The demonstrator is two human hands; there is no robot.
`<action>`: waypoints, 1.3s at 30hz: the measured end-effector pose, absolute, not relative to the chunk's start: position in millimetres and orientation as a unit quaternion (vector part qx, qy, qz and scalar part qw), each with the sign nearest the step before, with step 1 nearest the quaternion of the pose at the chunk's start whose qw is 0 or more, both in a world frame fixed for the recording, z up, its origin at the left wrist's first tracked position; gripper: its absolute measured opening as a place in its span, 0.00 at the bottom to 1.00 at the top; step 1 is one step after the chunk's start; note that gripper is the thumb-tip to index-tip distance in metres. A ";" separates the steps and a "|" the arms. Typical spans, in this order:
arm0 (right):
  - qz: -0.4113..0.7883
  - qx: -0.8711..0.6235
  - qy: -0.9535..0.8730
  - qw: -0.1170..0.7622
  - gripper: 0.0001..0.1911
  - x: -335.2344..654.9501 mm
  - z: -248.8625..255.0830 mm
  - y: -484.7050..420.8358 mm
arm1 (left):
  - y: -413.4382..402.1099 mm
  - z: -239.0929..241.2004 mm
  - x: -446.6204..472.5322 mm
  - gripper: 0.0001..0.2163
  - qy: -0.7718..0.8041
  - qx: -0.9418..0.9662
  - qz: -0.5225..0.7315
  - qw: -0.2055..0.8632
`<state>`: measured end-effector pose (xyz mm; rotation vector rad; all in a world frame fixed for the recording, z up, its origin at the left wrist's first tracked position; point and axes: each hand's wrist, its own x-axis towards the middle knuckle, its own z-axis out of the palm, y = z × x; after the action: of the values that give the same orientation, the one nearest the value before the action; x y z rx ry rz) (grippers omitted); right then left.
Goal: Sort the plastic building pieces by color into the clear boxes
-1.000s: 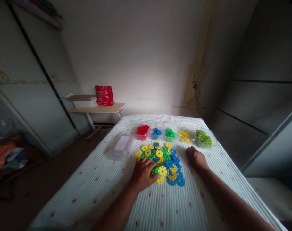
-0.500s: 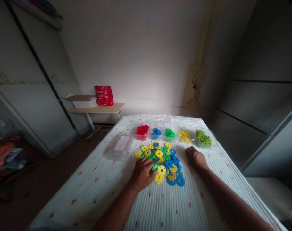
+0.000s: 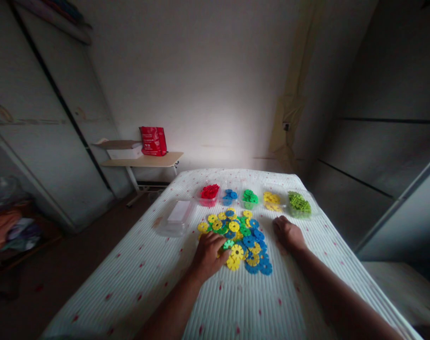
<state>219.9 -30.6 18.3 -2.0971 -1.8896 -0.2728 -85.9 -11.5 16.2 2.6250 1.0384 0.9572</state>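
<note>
A pile of yellow, blue and green plastic gear discs (image 3: 241, 238) lies on the striped white bed cover (image 3: 236, 302). My left hand (image 3: 208, 254) rests on the pile's left side, fingers curled over discs; whether it grips one is hidden. My right hand (image 3: 288, 233) lies fisted on the cover just right of the pile, holding nothing visible. Behind the pile stands a row of clear tubs: red discs (image 3: 210, 192), blue discs (image 3: 229, 195), green discs (image 3: 250, 197), yellow discs (image 3: 272, 199) and light green pieces (image 3: 299, 203).
A clear plastic box with a white lid (image 3: 177, 216) sits left of the pile. Beyond the bed, a small wooden side table (image 3: 144, 160) carries a red bag (image 3: 153, 140) and a white box. Wardrobe doors flank both sides.
My left hand has drawn back slightly toward me on the pile, uncovering a green and a yellow disc. My right hand has stayed put.
</note>
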 end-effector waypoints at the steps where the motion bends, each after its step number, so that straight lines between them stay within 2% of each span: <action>1: -0.094 -0.732 -0.657 0.153 0.12 219.8 18.4 -30.7 | -11.0 15.6 -86.0 0.08 0.347 0.876 0.325 0.079; 28: -0.091 -0.730 -0.657 0.165 0.10 220.7 15.8 -29.9 | -11.0 17.1 -86.4 0.13 0.363 0.868 0.329 0.078; 39: -0.092 -0.733 -0.655 0.160 0.12 219.8 17.4 -30.2 | -9.2 13.1 -83.4 0.15 0.334 0.828 0.409 0.190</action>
<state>219.8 -30.2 17.4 -2.0930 -1.8715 -0.2636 -83.4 -9.2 13.1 2.3262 0.9397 1.1481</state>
